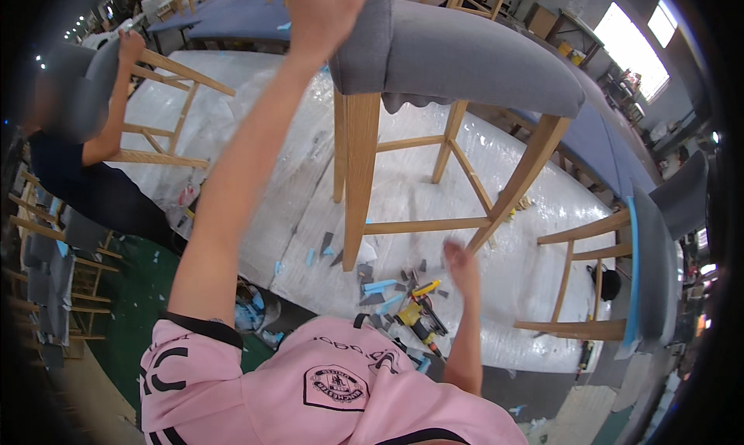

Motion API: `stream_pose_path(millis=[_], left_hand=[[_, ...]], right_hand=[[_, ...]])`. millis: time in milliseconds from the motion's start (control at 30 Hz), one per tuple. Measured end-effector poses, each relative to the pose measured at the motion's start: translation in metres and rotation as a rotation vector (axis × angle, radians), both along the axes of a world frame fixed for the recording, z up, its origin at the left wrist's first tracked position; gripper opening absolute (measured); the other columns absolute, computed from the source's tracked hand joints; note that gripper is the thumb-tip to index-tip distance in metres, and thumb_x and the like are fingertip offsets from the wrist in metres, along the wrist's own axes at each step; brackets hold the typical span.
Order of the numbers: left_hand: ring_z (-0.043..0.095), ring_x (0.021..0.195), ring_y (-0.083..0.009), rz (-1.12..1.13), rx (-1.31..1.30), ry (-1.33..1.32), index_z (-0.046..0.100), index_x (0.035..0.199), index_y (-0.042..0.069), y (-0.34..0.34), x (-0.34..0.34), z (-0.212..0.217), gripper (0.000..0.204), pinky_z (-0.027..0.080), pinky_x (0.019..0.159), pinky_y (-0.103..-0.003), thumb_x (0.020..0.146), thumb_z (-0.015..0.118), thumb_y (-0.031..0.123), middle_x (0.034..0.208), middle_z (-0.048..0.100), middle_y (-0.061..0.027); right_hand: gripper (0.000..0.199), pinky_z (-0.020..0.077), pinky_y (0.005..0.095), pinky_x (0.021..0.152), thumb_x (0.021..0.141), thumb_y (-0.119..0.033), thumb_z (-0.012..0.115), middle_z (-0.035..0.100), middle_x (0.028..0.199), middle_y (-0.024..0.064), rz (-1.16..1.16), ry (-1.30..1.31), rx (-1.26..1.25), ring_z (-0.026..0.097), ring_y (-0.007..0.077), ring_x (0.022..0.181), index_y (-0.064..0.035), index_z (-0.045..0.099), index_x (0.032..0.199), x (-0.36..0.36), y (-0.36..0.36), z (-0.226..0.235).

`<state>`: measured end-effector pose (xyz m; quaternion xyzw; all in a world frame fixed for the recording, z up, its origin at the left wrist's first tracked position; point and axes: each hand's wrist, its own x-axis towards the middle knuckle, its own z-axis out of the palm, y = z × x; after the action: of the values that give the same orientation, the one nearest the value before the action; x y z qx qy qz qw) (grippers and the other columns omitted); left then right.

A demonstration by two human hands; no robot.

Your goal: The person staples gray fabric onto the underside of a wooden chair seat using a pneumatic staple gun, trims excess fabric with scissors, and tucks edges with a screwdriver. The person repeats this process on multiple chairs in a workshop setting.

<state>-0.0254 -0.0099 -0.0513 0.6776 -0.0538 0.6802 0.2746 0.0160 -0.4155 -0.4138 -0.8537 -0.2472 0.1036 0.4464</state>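
Note:
A grey upholstered chair point(473, 65) with pale wooden legs point(358, 174) stands on a work table covered in clear plastic sheet point(542, 267). My left hand point(322, 11) is raised high and grips the top of the chair's grey backrest. Lower down, my right hand point(463, 265) hovers just below the chair's side rung point(426, 226), close to the angled leg. It holds nothing, and its fingers are loosely spread. My pink shirt fills the bottom of the view.
A yellow and black nail gun point(418, 317) lies among blue and grey scraps at the table's near edge. Another person point(85, 174) at the left holds a second wooden chair point(167, 112). A third chair point(647, 282) rests at the right. Chair frames are stacked at the far left.

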Motion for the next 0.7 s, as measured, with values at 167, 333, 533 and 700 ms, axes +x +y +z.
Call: stream_pose_path(millis=[167,333,533,700], left_hand=[[0.044,0.141,-0.0275,-0.404,-0.296,-0.046,0.026,0.158,-0.006,-0.027,-0.02,-0.074,0.078,0.034,0.118,-0.039,0.099,0.07,0.022,0.155,0.042,-0.02],[0.046,0.139,-0.029,-0.469,-0.313,-0.081,0.026,0.157,-0.007,-0.041,-0.025,-0.083,0.092,0.034,0.117,-0.04,0.092,0.079,0.032,0.152,0.043,-0.0231],[0.048,0.135,-0.031,-0.477,-0.237,-0.136,0.025,0.156,-0.008,-0.045,-0.026,-0.096,0.097,0.037,0.115,-0.042,0.089,0.082,0.032,0.15,0.042,-0.0238],[0.05,0.133,-0.0298,-0.587,-0.267,-0.213,0.025,0.156,-0.008,-0.058,-0.025,-0.093,0.096,0.041,0.111,-0.041,0.088,0.082,0.03,0.148,0.043,-0.0242]], right_hand=[[0.044,0.0434,0.0462,0.113,0.088,-0.007,0.076,0.066,0.136,0.015,0.144,-0.933,0.185,0.055,0.0346,0.137,-0.0077,0.067,0.131,0.017,0.098,0.258],[0.055,0.0375,0.0506,0.117,0.087,-0.038,0.078,0.058,0.147,0.0141,0.249,-1.12,-0.01,0.047,0.0361,0.143,-0.0123,0.067,0.134,0.011,0.163,0.319],[0.068,0.032,0.0535,0.12,0.083,-0.047,0.08,0.056,0.147,0.0189,0.301,-0.994,-0.084,0.048,0.0423,0.139,-0.0131,0.063,0.139,0.001,0.162,0.322],[0.078,0.0273,0.0568,0.122,0.075,-0.045,0.086,0.052,0.15,0.0206,0.306,-1.05,-0.116,0.045,0.0427,0.142,-0.0143,0.06,0.142,-0.008,0.156,0.315]])
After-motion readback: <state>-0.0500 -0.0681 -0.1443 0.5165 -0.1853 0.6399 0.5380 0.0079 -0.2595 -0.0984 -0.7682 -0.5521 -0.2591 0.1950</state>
